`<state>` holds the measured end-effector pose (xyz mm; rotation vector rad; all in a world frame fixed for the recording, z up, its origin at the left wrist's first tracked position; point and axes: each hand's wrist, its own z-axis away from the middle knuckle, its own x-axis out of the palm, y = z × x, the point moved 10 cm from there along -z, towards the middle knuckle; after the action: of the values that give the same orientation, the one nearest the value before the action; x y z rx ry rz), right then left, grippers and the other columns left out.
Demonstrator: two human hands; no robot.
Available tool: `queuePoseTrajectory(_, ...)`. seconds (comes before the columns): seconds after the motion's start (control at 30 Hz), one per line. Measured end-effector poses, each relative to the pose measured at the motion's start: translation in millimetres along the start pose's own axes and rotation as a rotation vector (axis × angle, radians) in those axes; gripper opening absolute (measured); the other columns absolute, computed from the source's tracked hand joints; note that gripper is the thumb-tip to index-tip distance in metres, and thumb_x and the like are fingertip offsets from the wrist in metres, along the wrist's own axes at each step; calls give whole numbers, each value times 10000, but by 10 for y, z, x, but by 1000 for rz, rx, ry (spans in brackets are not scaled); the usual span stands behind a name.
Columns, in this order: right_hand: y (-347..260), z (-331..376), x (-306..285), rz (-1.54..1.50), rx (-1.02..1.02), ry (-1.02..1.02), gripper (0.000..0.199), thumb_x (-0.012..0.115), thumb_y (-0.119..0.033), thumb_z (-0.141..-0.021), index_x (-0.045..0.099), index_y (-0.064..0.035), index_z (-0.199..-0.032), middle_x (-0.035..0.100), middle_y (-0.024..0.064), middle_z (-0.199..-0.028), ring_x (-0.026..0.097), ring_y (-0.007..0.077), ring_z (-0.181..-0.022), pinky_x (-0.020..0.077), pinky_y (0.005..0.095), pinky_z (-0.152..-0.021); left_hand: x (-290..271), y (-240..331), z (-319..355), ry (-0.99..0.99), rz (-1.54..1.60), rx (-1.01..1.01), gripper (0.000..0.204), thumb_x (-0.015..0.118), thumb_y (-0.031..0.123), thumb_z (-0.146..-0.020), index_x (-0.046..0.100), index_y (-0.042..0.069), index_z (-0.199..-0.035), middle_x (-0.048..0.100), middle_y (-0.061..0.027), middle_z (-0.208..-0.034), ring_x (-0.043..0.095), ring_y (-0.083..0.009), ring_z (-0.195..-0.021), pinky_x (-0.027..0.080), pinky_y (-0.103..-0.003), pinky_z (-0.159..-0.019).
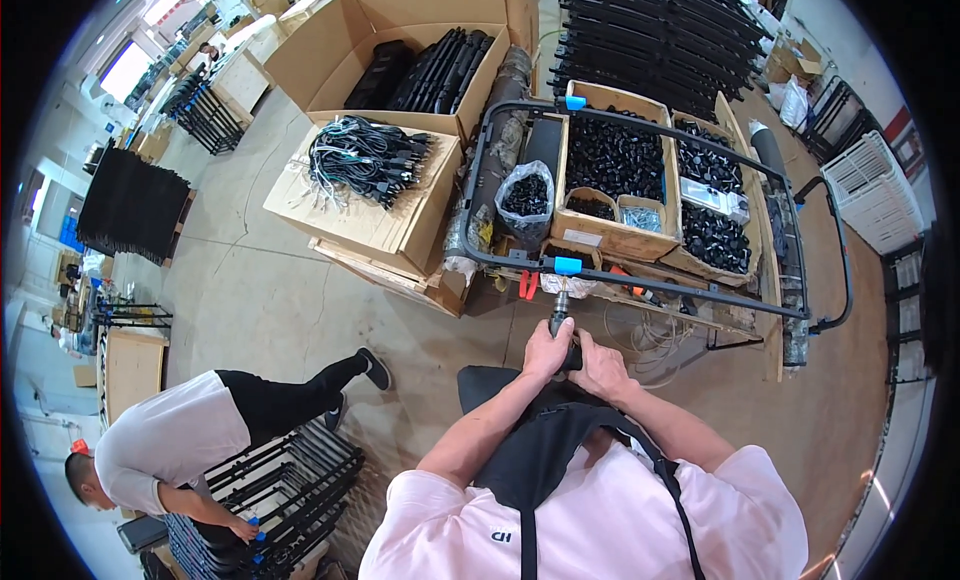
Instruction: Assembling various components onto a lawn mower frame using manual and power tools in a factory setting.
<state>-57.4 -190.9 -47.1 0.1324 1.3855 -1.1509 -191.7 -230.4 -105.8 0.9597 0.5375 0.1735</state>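
In front of my body I hold a black power driver [561,315], its nose pointing away from me at the near bar of a black metal frame [650,278]. My left hand [546,349] is closed around the driver's body. My right hand [602,368] is closed on it from the right, partly hiding it. Just beyond the nose, a blue piece [568,266] sits on the frame's near bar; whether the tip touches the bar I cannot tell. Another blue piece [575,103] is on the far bar. The frame lies across open boxes of small black parts [615,160].
A plastic bag of black parts [525,202] and a small box of screws [640,216] stand inside the frame's outline. Bundled black cables [370,160] lie on a carton to the left. At lower left, a co-worker [180,440] bends over stacked black frames [300,480].
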Motion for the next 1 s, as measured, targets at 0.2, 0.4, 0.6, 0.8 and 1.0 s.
queuePoseTrajectory(0.2,-9,-32,-55,32,32,-20,901,829,-330,-778,399,-2,-1499,730,310,-1084,724,456,-1019,565,520,-928,7,25,-48,16,-19,13,579,632,565,-1003,671,-8,-1073,735,-226,-1004,716,-361,-987,536,-470,-882)
queuePoseTrajectory(0.4,-47,-88,-93,-4,3,-4,823,817,-289,-779,446,-20,-1463,708,270,-1169,695,454,-1085,559,522,-931,32,-13,-151,0,-14,-13,589,635,574,-1001,670,-5,-1104,736,-227,-1039,714,-360,-1017,536,-465,-899)
queuePoseTrajectory(0.6,-169,-68,-32,-19,-117,22,657,774,-170,-780,522,-2,-1363,538,215,-1352,587,443,-1233,527,522,-995,19,13,-148,-25,7,-7,628,624,600,-992,669,-11,-1130,738,-247,-1069,720,-368,-1041,537,-473,-912)
queuePoseTrajectory(0.8,-185,2,30,-41,-108,22,675,775,-190,-788,515,-20,-1387,526,216,-1389,583,450,-1245,517,531,-1008,34,-33,-78,-58,16,-3,639,635,602,-973,660,-18,-1128,723,-292,-1103,708,-428,-1093,536,-490,-937)
queuePoseTrajectory(1.0,-322,71,-20,-108,-48,-1,697,793,-230,-814,512,-2,-1410,550,228,-1345,585,480,-1215,501,535,-986,89,-134,-37,-78,50,-11,648,621,593,-983,628,-19,-1195,708,-301,-1163,694,-444,-1121,528,-499,-968)
